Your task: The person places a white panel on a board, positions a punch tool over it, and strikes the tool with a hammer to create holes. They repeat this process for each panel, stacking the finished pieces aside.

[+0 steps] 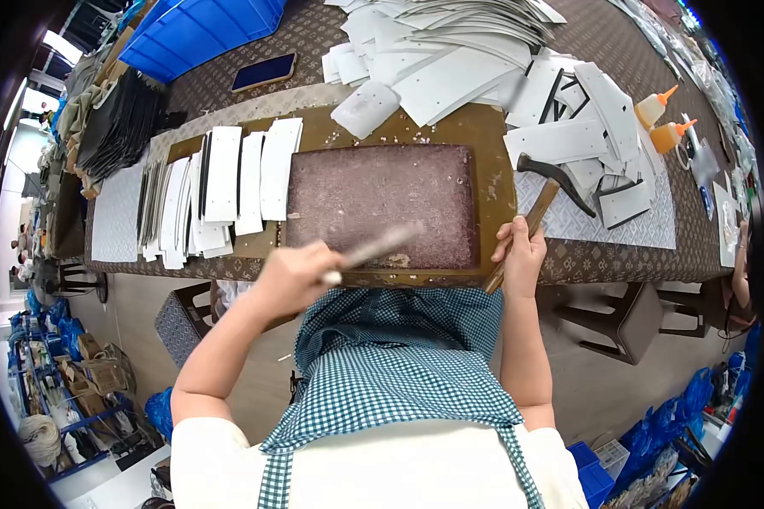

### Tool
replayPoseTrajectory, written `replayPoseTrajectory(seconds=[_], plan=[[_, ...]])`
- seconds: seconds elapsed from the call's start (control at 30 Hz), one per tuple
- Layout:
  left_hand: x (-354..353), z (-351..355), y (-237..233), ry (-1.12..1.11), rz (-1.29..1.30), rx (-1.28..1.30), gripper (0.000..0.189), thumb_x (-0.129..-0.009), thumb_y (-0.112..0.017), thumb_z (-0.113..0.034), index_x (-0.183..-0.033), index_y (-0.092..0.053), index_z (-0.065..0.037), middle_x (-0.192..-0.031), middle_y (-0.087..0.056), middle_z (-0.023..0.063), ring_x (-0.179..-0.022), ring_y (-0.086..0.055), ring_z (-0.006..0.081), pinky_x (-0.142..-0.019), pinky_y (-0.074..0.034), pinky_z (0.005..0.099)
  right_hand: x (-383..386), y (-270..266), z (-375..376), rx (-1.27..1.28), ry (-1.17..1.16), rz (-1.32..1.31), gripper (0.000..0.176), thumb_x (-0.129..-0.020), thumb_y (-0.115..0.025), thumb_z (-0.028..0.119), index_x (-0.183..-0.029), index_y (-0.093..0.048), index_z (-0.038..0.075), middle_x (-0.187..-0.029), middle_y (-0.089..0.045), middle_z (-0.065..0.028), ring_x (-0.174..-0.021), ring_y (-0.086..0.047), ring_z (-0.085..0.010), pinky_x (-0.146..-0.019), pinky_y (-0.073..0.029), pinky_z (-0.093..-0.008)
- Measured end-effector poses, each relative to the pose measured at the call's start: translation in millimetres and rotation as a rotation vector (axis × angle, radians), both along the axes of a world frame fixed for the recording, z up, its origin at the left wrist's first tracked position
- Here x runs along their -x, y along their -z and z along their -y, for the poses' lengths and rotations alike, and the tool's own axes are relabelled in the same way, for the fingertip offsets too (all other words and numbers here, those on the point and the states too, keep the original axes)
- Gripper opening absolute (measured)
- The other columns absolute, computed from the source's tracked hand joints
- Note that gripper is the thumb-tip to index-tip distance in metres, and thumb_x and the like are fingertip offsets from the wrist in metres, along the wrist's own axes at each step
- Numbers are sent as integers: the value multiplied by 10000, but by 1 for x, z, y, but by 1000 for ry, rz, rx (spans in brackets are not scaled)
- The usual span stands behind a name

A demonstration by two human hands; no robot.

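A dark reddish board [380, 199] lies in front of me on a brown mat [494, 161]. My left hand [293, 276] is closed round a light-coloured stick-like tool [382, 244], blurred by motion, which reaches over the board's lower part. At the board's right side, my right hand [522, 252] grips the wooden handle of a hammer [542, 204]; its dark curved head points up and right, over the white pieces. White crumbs are scattered along the board's top edge. Left of the board stands a row of white strips [222, 174].
Loose white sheets [463, 72] pile up behind the board, with more white pieces [569, 140] at right. Two orange-tipped bottles [671, 136] are farther right. A phone [264, 72] and a blue crate [199, 34] sit at back left. Stools [624, 322] stand below the table.
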State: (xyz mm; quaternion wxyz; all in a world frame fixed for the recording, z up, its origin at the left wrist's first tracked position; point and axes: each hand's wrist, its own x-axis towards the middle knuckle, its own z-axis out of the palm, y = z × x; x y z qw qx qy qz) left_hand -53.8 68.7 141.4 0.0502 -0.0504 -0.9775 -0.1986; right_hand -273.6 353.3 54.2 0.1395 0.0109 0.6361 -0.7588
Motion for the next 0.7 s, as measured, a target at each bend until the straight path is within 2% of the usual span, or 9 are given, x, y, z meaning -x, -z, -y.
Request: replayPoseTrajectory(seconds=[0.03, 0.1, 0.2, 0.27, 0.33, 0.43, 0.53, 0.63, 0.7], plan=[[-5, -18, -11, 125, -43, -53, 183, -785, -761, -189, -923, -663, -118, -749, -630, 21, -596, -647, 173, -523, -544, 300, 0, -1, 1, 11, 5, -6, 190, -1046, -510, 211, -992, -527, 30, -746, -612, -60, -435, -482, -88, -398, -400, -230], [-10, -16, -19, 76, -94, -47, 197, -767, -763, -171, -933, -672, -115, -748, -631, 35, -596, -655, 187, -520, -541, 302, 2, -2, 3, 17, 1, 2, 190, -1046, -509, 212, -989, -524, 31, -741, -607, -56, -437, -482, -88, -399, -401, -229], [-2, 25, -23, -420, -142, 122, 161, -806, -707, -72, -960, -659, -72, -840, -663, 84, -618, -663, 224, -551, -539, 322, 0, -3, 1, 0, -21, 3, 192, -1048, -505, 213, -984, -521, 33, -736, -600, -53, -440, -482, -88, -402, -403, -230], [0, 36, -13, -433, -157, 161, 165, -815, -704, -72, -972, -652, -64, -859, -663, 94, -618, -660, 238, -568, -544, 334, 0, -2, 0, 11, -27, -7, 200, -1048, -509, 222, -982, -520, 34, -735, -598, -53, -439, -481, -88, -408, -405, -232], [-3, 11, 0, -189, 27, 49, 179, -801, -724, -104, -965, -654, -88, -826, -644, 62, -597, -648, 207, -543, -530, 322, -2, -3, 1, 20, -11, -3, 210, -1048, -517, 231, -978, -521, 33, -732, -598, -54, -439, -481, -87, -411, -403, -232], [17, -37, -13, 180, -39, -37, 204, -749, -743, -110, -942, -678, -93, -777, -637, 42, -595, -641, 202, -512, -519, 320, -2, -7, 3, 5, 6, -3, 227, -1048, -520, 232, -948, -525, 28, -720, -592, -50, -440, -485, -88, -416, -396, -229], [64, -21, -4, -23, -185, -61, 161, -806, -716, -88, -955, -657, -70, -786, -632, 68, -560, -619, 179, -492, -487, 308, -1, -8, 2, 5, -9, 8, 228, -1048, -518, 228, -932, -529, 32, -717, -588, -42, -440, -487, -90, -418, -400, -232], [117, -13, 4, -176, -320, 136, 147, -852, -695, -140, -979, -654, -78, -837, -652, 58, -596, -638, 182, -521, -499, 319, -1, -7, 1, 39, -18, 17, 215, -1043, -528, 224, -943, -528, 34, -710, -586, -40, -439, -494, -92, -412, -408, -238], [123, -34, 7, -22, -70, 93, 142, -863, -680, -149, -979, -651, -73, -838, -643, 76, -634, -650, 237, -556, -514, 339, 0, -4, 1, 36, -23, 10, 204, -1040, -531, 219, -956, -528, 33, -713, -582, -41, -439, -502, -102, -406, -412, -243]])
